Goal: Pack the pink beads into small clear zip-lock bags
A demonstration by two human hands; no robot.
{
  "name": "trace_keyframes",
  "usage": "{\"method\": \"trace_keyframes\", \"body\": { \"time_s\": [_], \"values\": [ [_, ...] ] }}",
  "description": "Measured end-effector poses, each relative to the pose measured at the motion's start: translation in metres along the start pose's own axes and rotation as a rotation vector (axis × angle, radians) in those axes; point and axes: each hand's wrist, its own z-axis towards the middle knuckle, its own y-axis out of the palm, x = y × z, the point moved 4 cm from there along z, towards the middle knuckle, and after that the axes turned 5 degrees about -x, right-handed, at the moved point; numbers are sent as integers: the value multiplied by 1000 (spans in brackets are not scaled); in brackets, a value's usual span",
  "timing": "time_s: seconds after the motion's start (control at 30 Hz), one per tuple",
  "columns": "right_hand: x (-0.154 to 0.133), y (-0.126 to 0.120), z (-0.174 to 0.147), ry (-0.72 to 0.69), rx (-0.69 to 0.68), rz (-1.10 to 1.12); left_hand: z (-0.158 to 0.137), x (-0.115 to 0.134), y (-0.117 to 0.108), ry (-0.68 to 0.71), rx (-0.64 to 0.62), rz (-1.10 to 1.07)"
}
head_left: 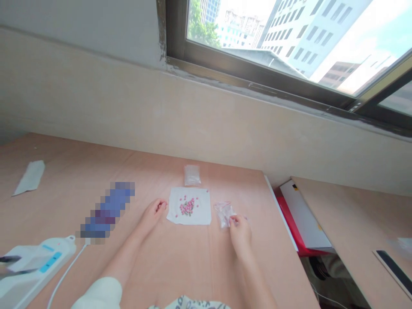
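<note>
Clear bag (223, 211): between my right hand (240, 235) and white sheet (202, 215)
Nearer hand: right, touching bag; pinching, I can't tell
Left hand (157, 209): curled, sheet's other side

Left of the left fingers (163, 204) lies a pixelated blue oblong (109, 210), a thin white cable (67, 266) at its near end; farther left, a creased white paper piece (30, 178). Nearer than those fingers, far left, sits a white plastic power strip (28, 274) with blue sockets. Well right of the right fingers (234, 219) are a flat white panel (305, 219), a bright red sheet (291, 221) and a second pale wooden desk (354, 227).
</note>
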Motion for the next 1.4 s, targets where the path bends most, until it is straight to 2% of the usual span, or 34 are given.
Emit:
{"method": "trace_keyframes", "body": {
  "time_s": [0.2, 0.4, 0.5, 0.6, 0.7, 0.77, 0.9, 1.0, 1.17, 1.27, 1.4],
  "values": [
    [0, 6, -1, -45, 83, -99, 1, -3, 2, -3, -8, 0],
    [-6, 5, 1, -50, 46, -52, -2, -3, 1, -22, -2, -29],
    [-4, -9, 2, 5, 81, 10, -3, -2, -1, -26, 5, -76],
    [-8, -31, 0, 14, 228, 88, -2, -4, -3, -71, -6, -191],
    [-21, -52, -3, -50, 360, 195, 2, -4, -5, -136, -27, -277],
    [-33, -61, -5, -95, 391, 271, 4, 3, -8, -133, -34, -285],
    [-55, -59, -5, -151, 320, 400, 4, 32, -14, -83, -44, -267],
    [-75, -45, -9, -246, 170, 445, 1, 61, -17, -15, -82, -294],
    [-109, -16, -22, -440, -124, 467, -9, 103, -11, 106, -337, -284],
    [-118, -8, -25, -494, -155, 439, -16, 111, -7, 129, -448, -246],
    [-120, -4, -25, -527, -104, 382, -19, 106, -6, 85, -483, -275]
  ]
}}
